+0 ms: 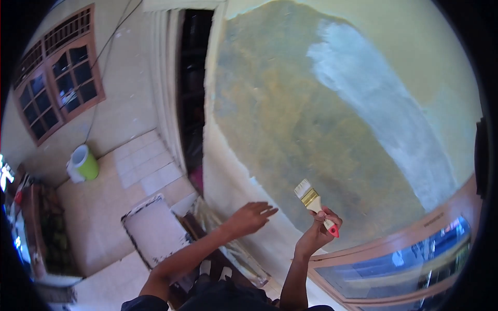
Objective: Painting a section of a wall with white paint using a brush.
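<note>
Head view: the right hand (pixel 316 236) holds the brush (pixel 310 197) in front of the wall (pixel 270 119). The left hand (pixel 250 217), loose and empty, is near the wall. If wet, the bristles (pixel 302 188) could drip onto the right hand, because they point up.

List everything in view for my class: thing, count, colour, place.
Paintbrush: one, cream and red, lower centre
Wall patch: one, greenish, centre
Coated band: one, whitish, right
Doorway: one, cream, top, left of centre
Casement window: one, brown, upper left
Bucket: one, green and white, left
Tray: one, pale, lower left
Tiled floor: one, beige, left
Glazed frame: one, brown, lower right
Cable: dark, count unclear, upper left
Left hand: one, bare, lower centre, empty
Right hand: one, bare, holding the paintbrush
</note>
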A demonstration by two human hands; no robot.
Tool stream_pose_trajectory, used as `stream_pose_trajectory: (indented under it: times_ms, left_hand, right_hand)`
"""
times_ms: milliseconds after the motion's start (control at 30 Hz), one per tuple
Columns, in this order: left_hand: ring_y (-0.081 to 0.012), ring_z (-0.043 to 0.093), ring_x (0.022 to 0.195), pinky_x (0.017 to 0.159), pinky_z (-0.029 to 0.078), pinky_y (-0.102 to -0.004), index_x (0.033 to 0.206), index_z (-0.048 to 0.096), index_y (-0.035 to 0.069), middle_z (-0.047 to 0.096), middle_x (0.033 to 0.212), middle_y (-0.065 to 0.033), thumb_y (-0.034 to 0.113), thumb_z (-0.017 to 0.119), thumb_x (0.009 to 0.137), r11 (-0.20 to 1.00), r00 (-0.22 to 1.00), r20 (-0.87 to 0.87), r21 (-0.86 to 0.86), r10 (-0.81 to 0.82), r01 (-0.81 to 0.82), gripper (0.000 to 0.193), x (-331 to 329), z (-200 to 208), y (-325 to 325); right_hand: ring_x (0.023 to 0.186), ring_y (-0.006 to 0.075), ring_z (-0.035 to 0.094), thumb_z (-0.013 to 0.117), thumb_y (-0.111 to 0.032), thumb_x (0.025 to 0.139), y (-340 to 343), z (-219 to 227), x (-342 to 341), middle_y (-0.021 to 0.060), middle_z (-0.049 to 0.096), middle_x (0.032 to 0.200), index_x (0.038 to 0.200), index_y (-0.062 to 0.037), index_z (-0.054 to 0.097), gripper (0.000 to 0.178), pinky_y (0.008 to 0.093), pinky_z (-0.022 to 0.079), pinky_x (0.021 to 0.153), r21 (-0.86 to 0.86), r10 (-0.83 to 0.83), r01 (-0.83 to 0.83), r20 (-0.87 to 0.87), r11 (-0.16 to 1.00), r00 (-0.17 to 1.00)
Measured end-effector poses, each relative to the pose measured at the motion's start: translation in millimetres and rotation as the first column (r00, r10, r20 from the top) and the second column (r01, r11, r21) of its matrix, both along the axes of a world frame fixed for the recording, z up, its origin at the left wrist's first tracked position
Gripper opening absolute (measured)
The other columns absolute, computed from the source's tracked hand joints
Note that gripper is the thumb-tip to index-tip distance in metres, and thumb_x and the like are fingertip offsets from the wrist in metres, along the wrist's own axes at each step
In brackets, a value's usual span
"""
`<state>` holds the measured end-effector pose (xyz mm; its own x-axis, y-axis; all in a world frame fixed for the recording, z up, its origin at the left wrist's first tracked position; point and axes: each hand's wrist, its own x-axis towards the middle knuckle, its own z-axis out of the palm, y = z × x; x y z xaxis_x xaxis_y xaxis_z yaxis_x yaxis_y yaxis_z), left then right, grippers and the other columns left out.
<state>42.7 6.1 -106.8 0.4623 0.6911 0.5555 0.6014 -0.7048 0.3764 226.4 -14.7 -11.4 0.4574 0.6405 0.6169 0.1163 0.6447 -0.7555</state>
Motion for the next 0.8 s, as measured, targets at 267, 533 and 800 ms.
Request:
stream_pose_trajectory:
  times_ms: [267, 533, 800]
  left_hand:
    - [-0.0328, 0.051, 0.132, 0.106, 0.044, -0.0461, 0.139, 0.055, 0.01, 0.056, 0.138, -0.014, 0.021, 0.067, 0.091, 0.703, 0.726, 0.007, -0.256, 0.688, -0.664, 0.051, -77.1, -75.8, -155.9]
    - [-0.0331, 0.043, 0.138, 0.111, 0.037, -0.0464, 0.141, 0.052, 0.007, 0.051, 0.142, -0.0154, 0.022, 0.065, 0.092, 0.427, 0.492, -0.047, -0.431, 0.869, -0.795, 0.052, -123.3, -134.5, -283.1]
    - [-0.0346, 0.048, 0.133, 0.107, 0.041, -0.0465, 0.139, 0.053, 0.009, 0.052, 0.141, -0.0154, 0.02, 0.067, 0.092, 0.29, 0.336, -0.034, -0.431, 0.941, -0.854, 0.05, -202.5, -212.9, -386.9]
  right_hand:
    - [0.102, 0.0193, 0.059, 0.064, -0.003, 0.097, 13.8, -121.2, -105.0, 0.0112, 0.052, 0.115, 0.112, -0.0033, 0.049, 0.021, 0.0377, 0.058, 0.091, -0.324, 0.433, -0.412, -0.007, 0.851, 0.901]
    - [0.098, 0.0203, 0.064, 0.069, -0.002, 0.094, -49.7, -209.2, -211.8, 0.0103, 0.056, 0.109, 0.109, 0.0026, 0.055, 0.02, 0.0352, 0.06, 0.089, -0.509, 0.759, -0.683, -0.084, 0.524, 0.645]
    - [0.087, 0.016, 0.068, 0.068, -0.006, 0.096, -154.5, -285.7, -308.9, 0.0099, 0.065, 0.098, 0.113, 0.0011, 0.057, 0.021, 0.0277, 0.056, 0.079, -0.681, 0.863, -0.637, -0.014, 0.362, 0.505]
